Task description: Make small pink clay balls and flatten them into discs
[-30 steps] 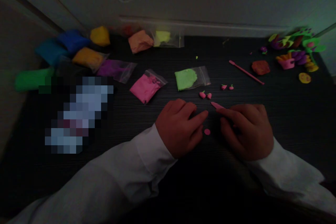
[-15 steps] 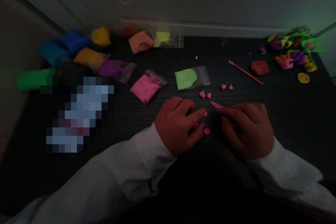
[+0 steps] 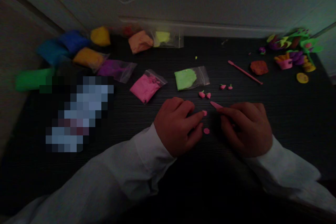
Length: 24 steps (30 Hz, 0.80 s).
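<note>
My left hand (image 3: 178, 126) rests on the dark table (image 3: 288, 112), fingers curled, with its forefinger tip pressed on a tiny pink clay bit (image 3: 204, 113). A second pink clay ball (image 3: 206, 131) lies just below that finger. My right hand (image 3: 245, 127) is closed round a thin pink modelling tool (image 3: 215, 105), whose tip points left toward the clay bit. Two small pink clay pieces with green tips (image 3: 205, 95) sit just beyond, and two more (image 3: 226, 86) lie further right.
Bags of green clay (image 3: 187, 78) and pink clay (image 3: 146, 86) lie ahead. Purple, orange, yellow, blue and green bags crowd the back left. A pink stick (image 3: 245, 72), a red clay lump (image 3: 259, 67) and finished clay figures (image 3: 292, 50) are at the right.
My left forefinger shifted slightly and a pink clay bit now shows at its tip. The right hand and tool stayed almost still.
</note>
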Each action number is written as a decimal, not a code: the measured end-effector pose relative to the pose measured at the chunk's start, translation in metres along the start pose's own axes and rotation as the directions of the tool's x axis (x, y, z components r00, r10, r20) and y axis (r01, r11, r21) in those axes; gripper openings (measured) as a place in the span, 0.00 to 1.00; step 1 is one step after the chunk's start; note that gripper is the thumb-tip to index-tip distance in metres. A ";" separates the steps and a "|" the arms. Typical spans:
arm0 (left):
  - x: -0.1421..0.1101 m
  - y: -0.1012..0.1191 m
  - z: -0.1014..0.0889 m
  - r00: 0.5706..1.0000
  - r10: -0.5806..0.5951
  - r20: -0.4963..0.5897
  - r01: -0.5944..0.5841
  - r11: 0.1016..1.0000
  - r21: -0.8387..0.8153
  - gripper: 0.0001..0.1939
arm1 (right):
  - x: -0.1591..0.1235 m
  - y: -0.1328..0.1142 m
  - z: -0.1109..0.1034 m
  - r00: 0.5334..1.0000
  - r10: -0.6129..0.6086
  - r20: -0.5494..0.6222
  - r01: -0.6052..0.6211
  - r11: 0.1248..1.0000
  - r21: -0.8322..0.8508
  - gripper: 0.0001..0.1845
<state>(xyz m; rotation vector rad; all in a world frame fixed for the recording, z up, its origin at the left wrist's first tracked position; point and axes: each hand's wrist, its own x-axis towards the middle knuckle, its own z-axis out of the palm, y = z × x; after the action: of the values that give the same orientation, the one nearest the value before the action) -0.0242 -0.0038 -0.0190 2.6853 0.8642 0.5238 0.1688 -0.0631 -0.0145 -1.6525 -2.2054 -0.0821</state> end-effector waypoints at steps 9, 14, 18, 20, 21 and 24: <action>0.000 0.001 -0.002 1.000 0.022 0.016 -0.022 0.999 0.037 0.16 | -0.001 0.000 0.000 1.000 -0.006 -0.014 0.006 1.000 -0.002 0.12; -0.002 0.002 0.000 0.998 0.065 0.020 -0.066 0.997 0.028 0.17 | -0.001 0.000 0.000 1.000 -0.009 -0.004 0.009 1.000 -0.004 0.12; -0.001 0.004 0.002 1.000 0.025 0.017 -0.025 0.999 0.040 0.16 | -0.001 0.000 0.000 1.000 -0.004 -0.006 0.004 1.000 -0.005 0.12; -0.001 0.003 0.002 0.999 0.036 0.036 -0.038 0.998 0.052 0.17 | -0.001 0.000 0.000 1.000 -0.006 -0.006 0.006 1.000 -0.005 0.12; -0.001 0.003 0.001 0.998 0.047 0.042 -0.049 0.997 0.055 0.17 | -0.001 0.000 0.000 1.000 -0.006 -0.006 0.006 1.000 -0.005 0.11; -0.001 0.002 0.000 0.998 0.056 0.019 -0.056 0.997 0.050 0.16 | -0.001 0.000 0.000 1.000 -0.008 -0.004 0.008 1.000 -0.006 0.11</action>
<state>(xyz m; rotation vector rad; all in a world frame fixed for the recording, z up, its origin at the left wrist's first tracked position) -0.0239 -0.0058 -0.0185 2.7623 0.8100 0.4971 0.1690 -0.0637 -0.0147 -1.6451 -2.2117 -0.0942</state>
